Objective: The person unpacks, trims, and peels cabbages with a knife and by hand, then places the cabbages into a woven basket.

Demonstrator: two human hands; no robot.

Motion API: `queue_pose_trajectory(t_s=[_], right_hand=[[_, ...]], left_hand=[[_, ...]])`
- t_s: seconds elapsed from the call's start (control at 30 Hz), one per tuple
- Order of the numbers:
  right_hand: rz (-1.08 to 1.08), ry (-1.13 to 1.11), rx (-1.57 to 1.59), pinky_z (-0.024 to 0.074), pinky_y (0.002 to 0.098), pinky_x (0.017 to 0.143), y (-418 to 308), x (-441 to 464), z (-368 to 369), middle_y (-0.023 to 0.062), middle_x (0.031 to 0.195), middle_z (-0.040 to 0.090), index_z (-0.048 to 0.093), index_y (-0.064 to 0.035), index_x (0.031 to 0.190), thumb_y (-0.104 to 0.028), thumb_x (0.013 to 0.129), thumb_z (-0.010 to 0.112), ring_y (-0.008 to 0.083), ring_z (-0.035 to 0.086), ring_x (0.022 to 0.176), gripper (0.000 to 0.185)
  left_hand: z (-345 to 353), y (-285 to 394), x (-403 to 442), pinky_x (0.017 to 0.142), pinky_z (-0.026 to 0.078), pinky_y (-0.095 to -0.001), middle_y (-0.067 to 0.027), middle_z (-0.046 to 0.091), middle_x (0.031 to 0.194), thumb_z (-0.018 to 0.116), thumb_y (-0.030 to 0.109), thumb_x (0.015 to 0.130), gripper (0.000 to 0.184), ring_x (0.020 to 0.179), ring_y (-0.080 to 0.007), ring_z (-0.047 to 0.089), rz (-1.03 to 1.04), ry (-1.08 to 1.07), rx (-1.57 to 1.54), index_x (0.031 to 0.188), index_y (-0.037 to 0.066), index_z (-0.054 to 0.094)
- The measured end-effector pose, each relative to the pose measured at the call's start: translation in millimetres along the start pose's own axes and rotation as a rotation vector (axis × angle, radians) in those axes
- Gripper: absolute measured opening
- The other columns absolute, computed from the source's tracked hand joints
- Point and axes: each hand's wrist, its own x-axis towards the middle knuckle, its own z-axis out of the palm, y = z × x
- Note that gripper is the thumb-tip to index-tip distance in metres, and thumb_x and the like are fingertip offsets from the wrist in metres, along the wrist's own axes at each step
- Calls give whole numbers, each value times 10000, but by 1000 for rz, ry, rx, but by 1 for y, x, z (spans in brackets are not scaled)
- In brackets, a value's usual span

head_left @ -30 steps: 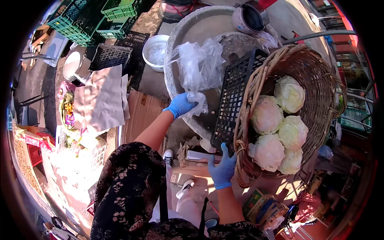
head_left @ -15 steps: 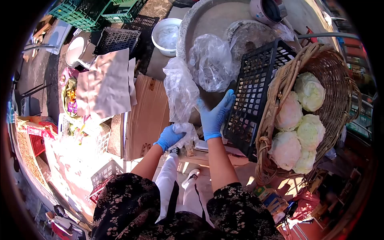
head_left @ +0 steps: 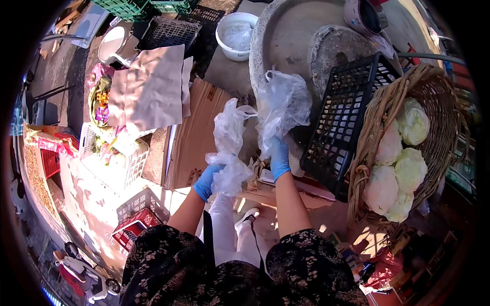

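Blue gloves cover both hands. My left hand is closed on a crumpled clear plastic bag, whose loose upper part stands up beyond the fingers. To its right, my right hand grips the lower end of another clear plastic bag, which puffs out above the hand. Plastic partly hides the fingers of both hands. A black plastic crate stands just right of my right hand. Beside that crate, a wicker basket holds several pale round cabbages.
A round stone basin with a stone block lies ahead. White bucket sits at its left. Flattened cardboard lies left of the hands, brown paper sheets beyond it. Also leftward are a white crate and a red crate.
My right hand has gone from spread fingers to gripping the right-hand bag, which is drawn toward me and lifted. My left hand keeps its bag. The view has shifted slightly left.
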Motion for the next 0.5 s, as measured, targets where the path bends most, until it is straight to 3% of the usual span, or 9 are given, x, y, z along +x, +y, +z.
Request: queue_pose_trajectory(t_s=[0.07, 0.13, 0.2, 0.27, 0.3, 0.33, 0.4, 0.47, 0.5], right_hand=[[462, -95, 345, 492, 319, 774, -17, -68, 1, 60, 1087, 572, 475, -126, 1266, -286, 830, 636, 237, 574, 962, 491], [643, -402, 744, 483, 352, 836, 30, -87, 11, 66, 1191, 522, 372, -126, 1334, -397, 836, 612, 247, 545, 1019, 616], [575, -469, 665, 464, 363, 873, 26, -119, 20, 76, 1200, 519, 374, -109, 1327, -411, 848, 591, 249, 543, 1023, 607], [237, -571, 452, 436, 351, 923, 22, -134, 17, 90, 1212, 522, 402, -87, 1307, -390, 865, 568, 251, 535, 1052, 561], [-71, -625, 281, 418, 334, 953, 15, -132, 12, 99, 1220, 526, 428, -75, 1290, -363, 877, 555, 252, 527, 1078, 520], [-123, -683, 323, 424, 342, 950, -3, -139, 3, 99, 1204, 534, 440, -69, 1276, -321, 883, 544, 247, 531, 1078, 478], [-220, -807, 414, 435, 359, 945, -44, -154, -13, 100, 1174, 549, 464, -58, 1247, -237, 894, 522, 236, 539, 1077, 399], [162, -788, 897, 459, 382, 909, -76, -177, -33, 92, 1139, 560, 480, -56, 1220, -198, 882, 531, 227, 553, 1050, 370], [73, -836, 892, 476, 412, 871, -94, -200, -45, 88, 1146, 549, 481, -54, 1208, -149, 867, 534, 228, 561, 1035, 358]], left_hand=[[-3, -18, -16, 871, 488, -320, -109, 597, 1092, 550, 133, 817, 447, 936, -199, 612, -175, -118, -35, 1244, 21, 482], [13, -33, -41, 884, 472, -312, -118, 577, 1146, 564, 119, 789, 510, 944, -190, 607, -180, -207, 322, 1277, 12, 462], [17, -52, -60, 887, 464, -305, -124, 561, 1178, 577, 108, 768, 530, 962, -179, 596, -319, -195, 697, 1275, 5, 464], [37, -72, -93, 882, 454, -292, -111, 559, 1186, 599, 75, 730, 552, 993, -161, 568, -235, -237, 615, 1262, -11, 478], [36, -85, -104, 888, 449, -291, -106, 565, 1178, 602, 67, 723, 551, 998, -160, 563, -155, -320, 590, 1255, -13, 484], [33, -99, -115, 894, 443, -289, -102, 571, 1169, 606, 59, 717, 549, 1003, -159, 558, -70, -403, 571, 1249, -15, 491], [24, -123, -138, 902, 431, -284, -79, 589, 1114, 622, 47, 715, 511, 1002, -160, 554, -1, -294, 648, 1212, -5, 517], [28, -139, -170, 864, 458, -296, -64, 608, 1042, 657, 45, 706, 459, 956, -160, 571, 29, -146, 605, 1150, 0, 549], [27, -144, -183, 839, 463, -293, -63, 600, 1032, 635, 77, 730, 444, 942, -158, 569, 39, -97, 678, 1157, 6, 535]])
